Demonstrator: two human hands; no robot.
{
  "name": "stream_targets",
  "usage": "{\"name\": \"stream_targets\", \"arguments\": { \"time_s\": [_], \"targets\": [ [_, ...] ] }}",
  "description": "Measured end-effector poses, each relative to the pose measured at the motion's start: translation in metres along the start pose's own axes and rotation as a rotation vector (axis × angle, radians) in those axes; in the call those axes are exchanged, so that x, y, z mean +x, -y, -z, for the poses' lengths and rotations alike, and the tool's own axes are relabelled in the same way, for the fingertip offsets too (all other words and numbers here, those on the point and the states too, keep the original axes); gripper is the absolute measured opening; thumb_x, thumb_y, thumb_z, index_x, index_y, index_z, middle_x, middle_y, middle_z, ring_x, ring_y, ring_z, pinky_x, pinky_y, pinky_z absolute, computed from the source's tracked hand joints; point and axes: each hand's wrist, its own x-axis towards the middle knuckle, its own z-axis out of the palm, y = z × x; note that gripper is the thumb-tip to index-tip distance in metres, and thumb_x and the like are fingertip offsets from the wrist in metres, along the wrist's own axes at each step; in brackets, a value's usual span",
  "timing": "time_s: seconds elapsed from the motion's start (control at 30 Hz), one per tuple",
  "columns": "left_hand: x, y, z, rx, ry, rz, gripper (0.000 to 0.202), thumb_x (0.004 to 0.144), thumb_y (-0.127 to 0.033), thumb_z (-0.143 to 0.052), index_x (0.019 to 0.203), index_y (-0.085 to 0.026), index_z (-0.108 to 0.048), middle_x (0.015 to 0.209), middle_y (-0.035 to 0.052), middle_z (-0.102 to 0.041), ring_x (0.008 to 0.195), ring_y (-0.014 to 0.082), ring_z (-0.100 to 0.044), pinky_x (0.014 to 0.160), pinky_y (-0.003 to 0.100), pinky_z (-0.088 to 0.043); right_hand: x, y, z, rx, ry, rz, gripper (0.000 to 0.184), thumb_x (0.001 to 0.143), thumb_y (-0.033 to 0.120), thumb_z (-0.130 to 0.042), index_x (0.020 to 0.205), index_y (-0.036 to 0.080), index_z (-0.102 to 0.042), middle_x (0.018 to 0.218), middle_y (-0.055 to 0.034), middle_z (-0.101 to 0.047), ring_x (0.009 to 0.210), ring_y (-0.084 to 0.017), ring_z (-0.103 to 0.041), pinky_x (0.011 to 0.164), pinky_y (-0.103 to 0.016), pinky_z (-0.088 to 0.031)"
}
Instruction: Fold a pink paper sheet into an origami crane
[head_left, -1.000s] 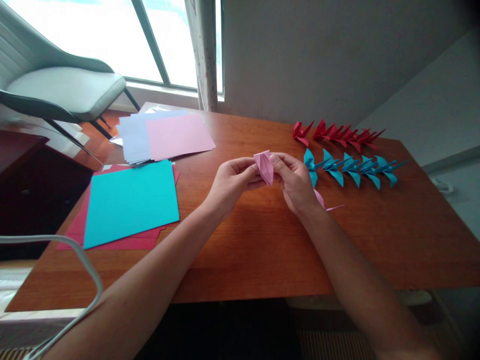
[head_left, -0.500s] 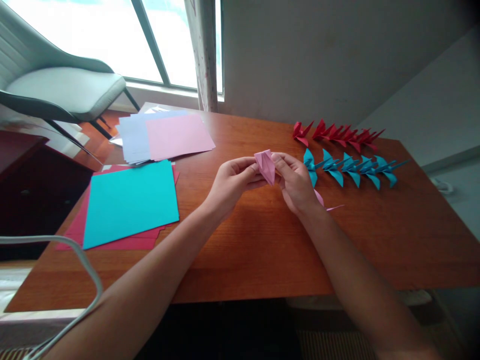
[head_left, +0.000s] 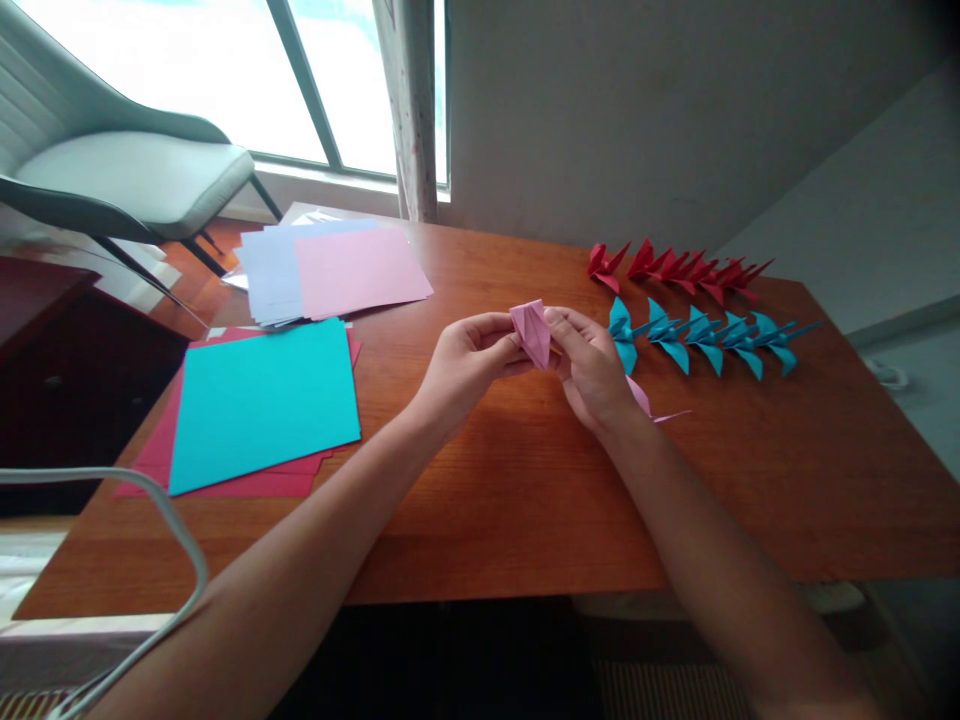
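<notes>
Between my two hands, above the middle of the wooden table (head_left: 465,520), is a small piece of folded pink paper (head_left: 533,335) with creases down its face. My left hand (head_left: 476,365) pinches its left edge between thumb and fingers. On the opposite edge, the thumb and fingers of my right hand (head_left: 589,365) are closed at the upper right corner. Partly hidden behind my right wrist lies a pink origami piece (head_left: 643,398) with a thin point sticking out to the right.
Rows of blue origami cranes (head_left: 705,340) and red origami cranes (head_left: 679,270) stand at the right. Turquoise paper (head_left: 266,405) lies on red sheets (head_left: 154,450) at the left, with pink paper (head_left: 364,268) behind. A white cable (head_left: 191,555) loops by my left forearm.
Both hands keep their hold on the folded pink paper, nearly still. The whole view has shifted very slightly.
</notes>
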Motion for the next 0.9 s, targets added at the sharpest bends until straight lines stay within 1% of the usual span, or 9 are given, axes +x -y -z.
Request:
{"name": "stream_targets", "arguments": {
  "time_s": [0.2,0.4,0.5,0.57,0.63,0.77,0.83,0.9],
  "targets": [
    [0.0008,0.0015,0.0009,-0.024,0.025,-0.002,0.039,0.072,-0.038,-0.088,0.101,-0.015,-0.078,0.099,0.0083,-0.080,0.086,0.0198,-0.075,0.086,0.035,-0.061,0.0001,-0.0006,0.0001,0.004,-0.012,0.027,0.035,0.080,0.062,-0.074,0.089,0.027,-0.073,0.085,0.0002,-0.072,0.080,-0.017,-0.065,0.075,-0.032,-0.056],
    [0.0019,0.0036,0.0012,-0.048,0.043,-0.018,0.035,0.074,-0.036,-0.087,0.100,-0.015,-0.077,0.099,0.0076,-0.080,0.085,0.0180,-0.075,0.087,0.033,-0.060,-0.0003,-0.0020,-0.0022,0.028,-0.030,0.067,0.032,0.082,0.059,-0.074,0.088,0.027,-0.074,0.089,0.0002,-0.072,0.084,-0.016,-0.066,0.082,-0.033,-0.055],
    [0.0017,0.0042,0.0002,-0.038,0.026,-0.031,0.037,0.073,-0.037,-0.087,0.101,-0.015,-0.077,0.101,0.0078,-0.079,0.087,0.0186,-0.075,0.089,0.034,-0.060,-0.0007,-0.0026,-0.0033,0.009,-0.038,0.059,0.033,0.082,0.059,-0.073,0.089,0.027,-0.073,0.090,-0.0001,-0.072,0.086,-0.017,-0.066,0.083,-0.033,-0.055],
    [0.0010,0.0036,-0.0008,-0.017,0.004,-0.036,0.036,0.074,-0.037,-0.086,0.100,-0.015,-0.076,0.099,0.0076,-0.079,0.086,0.0185,-0.075,0.089,0.035,-0.060,-0.0007,-0.0028,-0.0031,-0.016,-0.046,0.058,0.033,0.083,0.058,-0.072,0.092,0.027,-0.072,0.092,-0.0005,-0.073,0.087,-0.017,-0.066,0.081,-0.033,-0.055],
    [0.0001,0.0024,-0.0020,0.002,-0.025,-0.038,0.031,0.077,-0.035,-0.083,0.098,-0.014,-0.076,0.095,0.0068,-0.079,0.083,0.0174,-0.074,0.088,0.035,-0.060,-0.0005,-0.0027,-0.0022,-0.066,-0.084,0.103,0.030,0.084,0.055,-0.072,0.095,0.026,-0.071,0.095,-0.0007,-0.073,0.088,-0.017,-0.066,0.081,-0.032,-0.054],
    [0.0003,0.0013,-0.0028,0.045,-0.091,-0.055,0.019,0.079,-0.029,-0.077,0.090,-0.014,-0.074,0.088,0.0044,-0.077,0.080,0.0158,-0.073,0.086,0.033,-0.060,-0.0019,-0.0005,-0.0007,-0.258,-0.195,0.290,0.023,0.086,0.048,-0.073,0.092,0.027,-0.069,0.093,0.0004,-0.070,0.089,-0.017,-0.065,0.079,-0.030,-0.050],
    [0.0018,0.0028,-0.0017,0.091,-0.108,-0.096,0.015,0.078,-0.027,-0.075,0.086,-0.015,-0.072,0.087,0.0041,-0.076,0.082,0.0170,-0.072,0.085,0.034,-0.060,-0.0039,0.0021,-0.0014,-0.322,-0.204,0.329,0.023,0.087,0.049,-0.072,0.090,0.027,-0.068,0.090,0.0005,-0.069,0.085,-0.017,-0.064,0.074,-0.029,-0.049],
    [0.0035,0.0056,0.0005,0.204,-0.123,-0.169,0.013,0.079,-0.026,-0.072,0.087,-0.016,-0.072,0.087,0.0047,-0.076,0.084,0.0184,-0.072,0.082,0.032,-0.060,-0.0059,0.0050,-0.0025,-0.342,-0.193,0.326,0.027,0.089,0.053,-0.068,0.087,0.026,-0.068,0.083,0.0009,-0.067,0.077,-0.016,-0.060,0.069,-0.029,-0.047]
  ]
}}
